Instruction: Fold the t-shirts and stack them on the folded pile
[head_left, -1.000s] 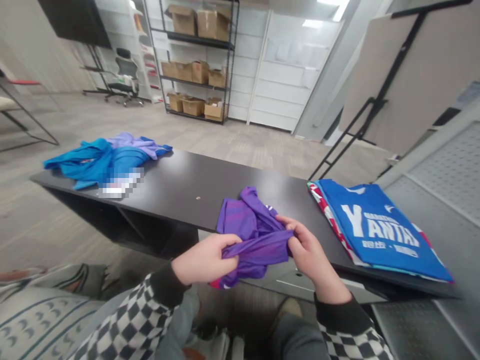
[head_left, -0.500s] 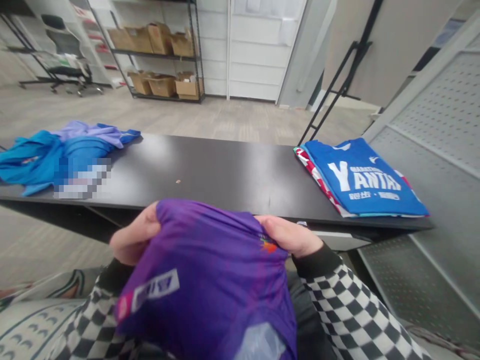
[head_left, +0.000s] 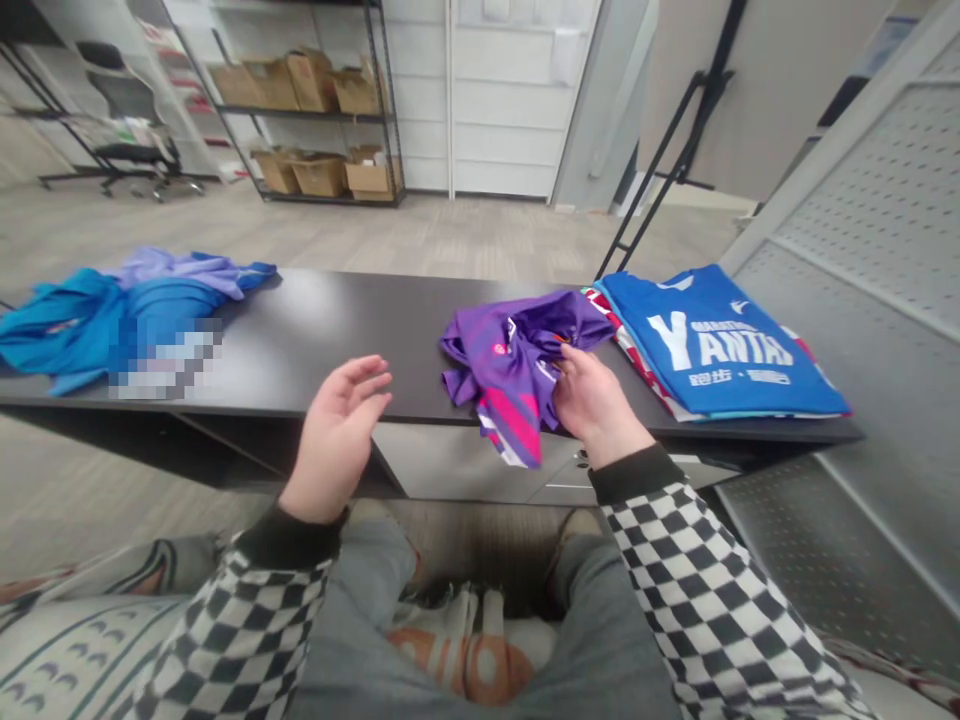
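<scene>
A purple shirt (head_left: 517,345) with pink and white patches lies crumpled on the dark table, one part hanging over the front edge. My right hand (head_left: 589,400) is against its right side, with the fingers loosely apart and the fingertips partly lost against the cloth. To the left of the shirt, my left hand (head_left: 341,430) hovers in front of the table edge. Its fingers are slightly bent, the thumb stands apart, and it holds nothing.
Folded shirts with a blue one (head_left: 727,345) on top are stacked at the table's (head_left: 352,320) right end. Loose blue and lilac clothes (head_left: 161,290) lie at the left end. A grey perforated panel (head_left: 847,220) stands on the right. Shelves with cardboard boxes (head_left: 322,175) are behind.
The purple shirt, earlier stretched between both hands above my lap, now lies bunched on the table. My left hand has let go and moved right; my right hand stays beside the cloth.
</scene>
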